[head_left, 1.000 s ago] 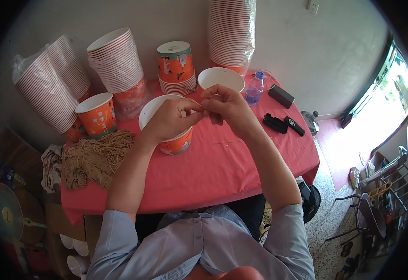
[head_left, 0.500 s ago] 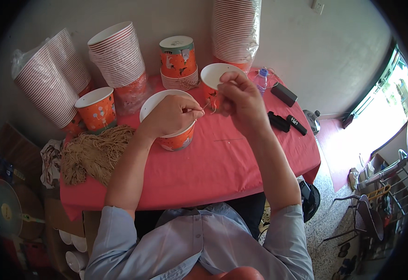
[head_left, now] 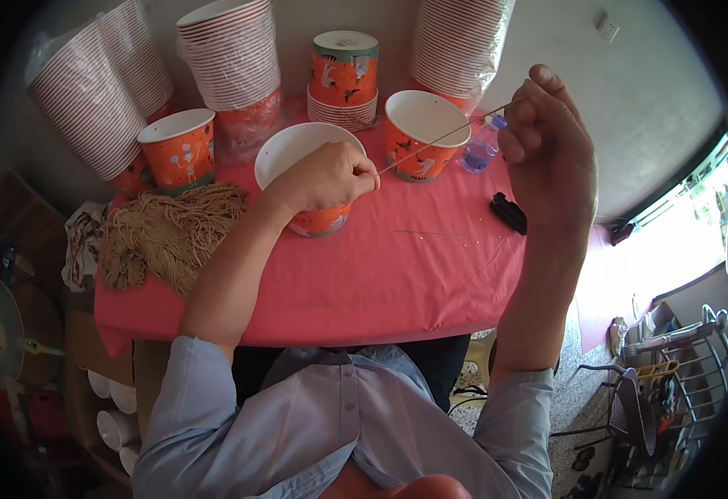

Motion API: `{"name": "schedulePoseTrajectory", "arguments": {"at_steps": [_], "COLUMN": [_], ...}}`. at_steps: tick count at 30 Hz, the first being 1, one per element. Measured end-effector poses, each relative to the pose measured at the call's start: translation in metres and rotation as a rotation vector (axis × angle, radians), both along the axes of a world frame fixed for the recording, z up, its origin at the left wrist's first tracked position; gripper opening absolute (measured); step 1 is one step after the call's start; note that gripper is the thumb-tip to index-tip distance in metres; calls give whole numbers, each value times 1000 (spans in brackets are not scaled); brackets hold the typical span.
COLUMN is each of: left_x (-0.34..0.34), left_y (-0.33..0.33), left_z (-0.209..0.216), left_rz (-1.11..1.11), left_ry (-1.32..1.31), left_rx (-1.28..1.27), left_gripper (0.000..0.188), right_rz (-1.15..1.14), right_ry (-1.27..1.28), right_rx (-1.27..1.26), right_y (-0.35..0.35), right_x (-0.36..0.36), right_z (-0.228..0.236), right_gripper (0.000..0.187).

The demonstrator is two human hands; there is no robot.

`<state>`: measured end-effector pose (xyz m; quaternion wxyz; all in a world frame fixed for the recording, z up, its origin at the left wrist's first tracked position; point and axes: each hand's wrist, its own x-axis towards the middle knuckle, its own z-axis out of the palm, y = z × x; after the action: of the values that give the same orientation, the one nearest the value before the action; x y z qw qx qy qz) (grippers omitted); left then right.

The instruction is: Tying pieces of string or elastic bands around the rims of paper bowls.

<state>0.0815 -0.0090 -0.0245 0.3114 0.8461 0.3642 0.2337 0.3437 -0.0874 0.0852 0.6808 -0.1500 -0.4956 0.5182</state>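
Observation:
A thin brown cord (head_left: 443,140) stretches taut between my two hands, sloping up to the right. My left hand (head_left: 331,179) pinches its lower end at the right rim of an orange paper bucket (head_left: 321,221) with a white inside. High on the right, my right hand (head_left: 549,141) is closed on the other end, its fingers curled. Behind the cord stands a second orange bucket (head_left: 418,160). A tangled heap of tan cord (head_left: 179,233) lies left of my left forearm. On the tablecloth between my arms is a thin, dark, needle-like line (head_left: 430,232).
The table wears a red cloth (head_left: 364,291). Along the wall stand wrapped bucket stacks (head_left: 227,79), an upside-down bucket (head_left: 343,75) on a short stack and another upright bucket (head_left: 183,154). A clear bottle (head_left: 479,151) and a black object (head_left: 507,214) lie near my right arm.
My right hand has moved up and to the right, away from the left, drawing the cord out long and straight. My left hand stays at the bucket rim. The view has shifted slightly.

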Motion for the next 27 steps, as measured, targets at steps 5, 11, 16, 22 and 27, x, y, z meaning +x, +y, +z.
{"name": "schedulePoseTrajectory", "arguments": {"at_steps": [5, 11, 16, 22, 27], "left_x": [0, 1, 2, 5, 3], "left_y": [-1, 10, 5, 3, 4], "left_z": [5, -16, -8, -7, -12], "left_rz": [108, 67, 65, 57, 81], "left_ry": [45, -52, 9, 30, 19], "left_rx": [-41, 73, 17, 41, 80], "left_gripper": [28, 26, 27, 29, 29], "right_rz": [159, 511, 620, 850, 943], "right_ry": [-84, -240, -291, -507, -587], "right_rx": [21, 149, 61, 29, 83], "right_y": [-21, -39, -44, -50, -57], "right_x": [0, -12, -36, -60, -71], "right_z": [13, -1, -11, -16, -14], "right_gripper": [26, 19, 17, 16, 16]}}
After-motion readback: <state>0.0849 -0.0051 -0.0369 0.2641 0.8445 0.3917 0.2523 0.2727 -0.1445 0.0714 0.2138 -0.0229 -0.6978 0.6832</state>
